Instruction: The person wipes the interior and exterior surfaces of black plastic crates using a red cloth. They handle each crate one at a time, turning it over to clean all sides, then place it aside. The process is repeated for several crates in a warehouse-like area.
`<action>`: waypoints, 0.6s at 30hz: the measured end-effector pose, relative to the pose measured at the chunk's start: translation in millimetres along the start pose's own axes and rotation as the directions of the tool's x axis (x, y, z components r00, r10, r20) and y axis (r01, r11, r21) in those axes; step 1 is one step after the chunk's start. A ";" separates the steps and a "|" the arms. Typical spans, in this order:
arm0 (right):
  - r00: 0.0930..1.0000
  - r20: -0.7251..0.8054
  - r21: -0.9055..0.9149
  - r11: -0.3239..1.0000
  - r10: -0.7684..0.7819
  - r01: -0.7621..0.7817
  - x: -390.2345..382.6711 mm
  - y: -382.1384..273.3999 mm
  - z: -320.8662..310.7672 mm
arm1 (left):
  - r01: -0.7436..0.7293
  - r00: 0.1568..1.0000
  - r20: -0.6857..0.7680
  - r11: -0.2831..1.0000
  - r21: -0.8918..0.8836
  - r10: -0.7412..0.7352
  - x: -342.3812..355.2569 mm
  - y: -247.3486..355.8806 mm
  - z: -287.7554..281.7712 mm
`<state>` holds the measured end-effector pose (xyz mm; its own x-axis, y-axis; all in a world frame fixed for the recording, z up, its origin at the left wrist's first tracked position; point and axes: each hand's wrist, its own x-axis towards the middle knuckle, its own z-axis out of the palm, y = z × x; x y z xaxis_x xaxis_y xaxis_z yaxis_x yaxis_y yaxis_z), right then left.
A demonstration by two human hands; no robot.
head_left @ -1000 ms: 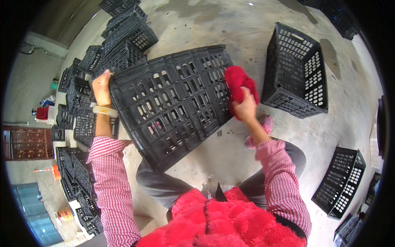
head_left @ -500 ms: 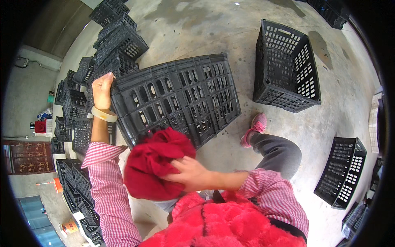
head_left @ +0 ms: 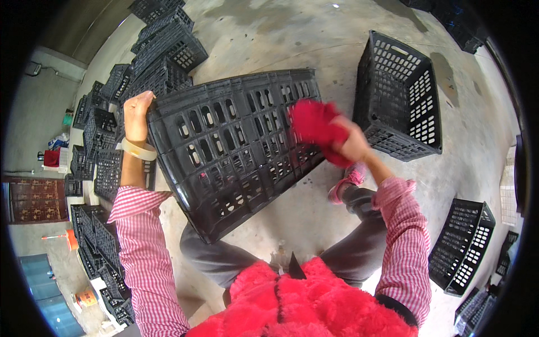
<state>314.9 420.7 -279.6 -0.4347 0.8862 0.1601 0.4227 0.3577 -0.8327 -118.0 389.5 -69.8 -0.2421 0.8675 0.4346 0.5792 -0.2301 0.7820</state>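
Note:
A black slotted plastic crate (head_left: 224, 163) is tilted in front of me above my knees, one slotted face turned up toward me. Its upper left corner is gripped by my left hand (head_left: 137, 115), fingers curled over the rim, a pale bangle on the wrist. Bunched in my right hand (head_left: 353, 143) is a dark red cloth (head_left: 319, 126), which lies over the crate's right end; both are slightly blurred by motion. Whether the cloth presses on the plastic there I cannot tell.
Another black crate (head_left: 398, 95) stands upright on the concrete floor at the far right, and one more (head_left: 461, 246) lies at the near right. Several stacked crates (head_left: 168, 50) line the left side. My pink shoe (head_left: 347, 182) is beyond the tilted crate.
My right hand has carried the cloth from the crate's near left corner across to its right end. My left hand keeps its grip. My right knee has drawn inward.

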 end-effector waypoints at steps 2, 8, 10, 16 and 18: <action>0.998 -0.036 0.582 0.813 0.057 -0.025 38.8 4.0 -28.8 | 0.007 1.000 0.019 0.999 -0.047 -0.006 -3.3 -1.3 -3.4; 0.899 0.177 0.680 0.610 0.401 -0.406 135.2 12.5 -19.6 | -0.002 1.000 0.007 0.998 -0.066 0.002 -6.5 -7.8 -11.6; 0.934 0.150 0.591 0.728 0.324 -0.347 146.8 20.9 2.0 | 0.000 1.000 -0.012 0.998 -0.066 -0.001 -6.8 -10.9 -14.6; 0.890 0.314 0.514 0.729 0.331 -0.452 142.7 61.4 1.2 | -0.046 0.998 -0.038 0.999 -0.027 0.045 -4.7 -21.6 -24.9; 0.782 0.427 0.398 0.683 0.454 -0.613 120.0 71.3 -3.2 | -0.007 1.000 -0.002 0.999 -0.038 0.007 -2.9 -24.8 -26.1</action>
<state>295.4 553.5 -318.1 -0.4875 0.7300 -0.4791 0.2389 -0.4163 -0.8773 -152.0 381.2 -78.8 -0.2398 0.8649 0.4410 0.5510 -0.2527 0.7953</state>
